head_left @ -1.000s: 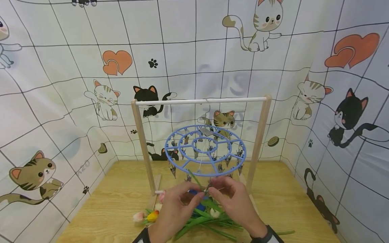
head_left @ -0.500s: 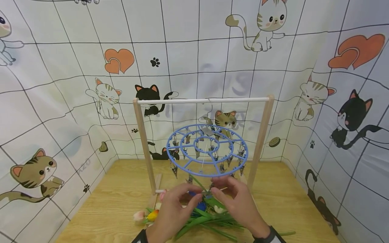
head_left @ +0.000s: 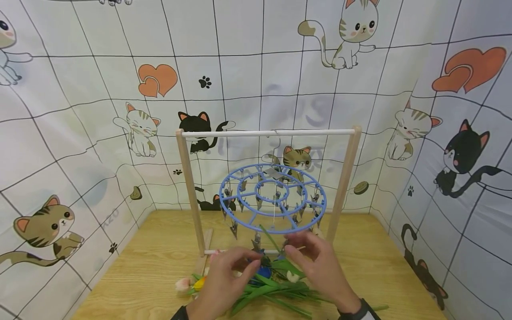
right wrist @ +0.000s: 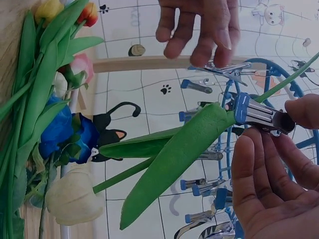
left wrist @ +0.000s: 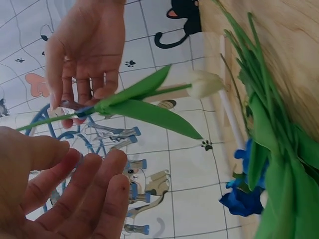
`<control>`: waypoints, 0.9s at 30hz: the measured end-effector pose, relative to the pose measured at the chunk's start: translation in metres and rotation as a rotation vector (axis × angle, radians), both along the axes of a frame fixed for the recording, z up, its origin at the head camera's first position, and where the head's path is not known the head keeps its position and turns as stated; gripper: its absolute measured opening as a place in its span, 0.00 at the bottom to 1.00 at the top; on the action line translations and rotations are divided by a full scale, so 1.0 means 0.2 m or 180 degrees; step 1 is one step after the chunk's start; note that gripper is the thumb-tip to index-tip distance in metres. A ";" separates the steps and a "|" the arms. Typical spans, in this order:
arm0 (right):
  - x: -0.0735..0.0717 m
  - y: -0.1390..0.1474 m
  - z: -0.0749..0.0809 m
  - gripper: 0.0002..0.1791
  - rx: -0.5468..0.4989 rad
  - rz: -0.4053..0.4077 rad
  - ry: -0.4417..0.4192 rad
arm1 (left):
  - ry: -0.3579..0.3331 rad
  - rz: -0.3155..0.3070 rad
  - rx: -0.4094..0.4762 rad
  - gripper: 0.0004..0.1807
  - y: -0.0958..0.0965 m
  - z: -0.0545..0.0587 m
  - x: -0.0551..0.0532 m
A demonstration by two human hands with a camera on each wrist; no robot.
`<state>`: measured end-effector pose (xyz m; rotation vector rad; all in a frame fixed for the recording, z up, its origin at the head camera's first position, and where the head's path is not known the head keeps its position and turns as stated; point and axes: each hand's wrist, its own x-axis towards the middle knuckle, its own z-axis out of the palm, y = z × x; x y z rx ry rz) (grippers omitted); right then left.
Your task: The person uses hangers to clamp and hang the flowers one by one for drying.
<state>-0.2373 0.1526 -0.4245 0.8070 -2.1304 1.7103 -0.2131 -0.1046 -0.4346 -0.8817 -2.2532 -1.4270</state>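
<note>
A white tulip [right wrist: 75, 195] with green leaves hangs head down, its stem rising past a metal clip [right wrist: 259, 113] with blue tips that bites it near the leaves. My right hand [head_left: 320, 262] pinches the clip's end between thumb and fingers. My left hand [head_left: 230, 275] is off to the other side, fingers loosely bent and holding nothing; in the left wrist view its fingers [left wrist: 102, 186] stand apart from the stem. Above both hands hangs a round blue drying rack [head_left: 273, 232] with several dangling clips.
A wooden frame [head_left: 347, 178] with a white top bar [head_left: 240, 134] carries the rack. Below lie several artificial flowers, including blue blooms [left wrist: 244, 196], a pink one [head_left: 183, 284] and green leaves [head_left: 256, 295], on the wooden table [head_left: 132, 271]. A cat-print cloth [head_left: 240, 80] surrounds it.
My left hand has drawn away from the stem and slightly down to the left. My right hand has shifted a little right, and the rack with its clips has turned slightly.
</note>
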 end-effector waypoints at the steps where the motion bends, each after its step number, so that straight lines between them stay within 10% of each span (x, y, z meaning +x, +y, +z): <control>1: 0.00 0.01 0.00 0.10 0.0007 0.0002 0.0025 | -0.0015 -0.0020 0.0001 0.11 -0.01 -0.01 0.00; 22: -0.06 0.15 -0.03 0.10 -0.0062 -0.0171 0.0138 | -0.0150 -0.0011 -0.1363 0.07 0.00 -0.26 -0.12; 27: -0.06 0.17 -0.04 0.11 -0.0035 -0.0283 0.0131 | 0.0120 -0.0029 -0.1756 0.10 0.05 -0.31 -0.14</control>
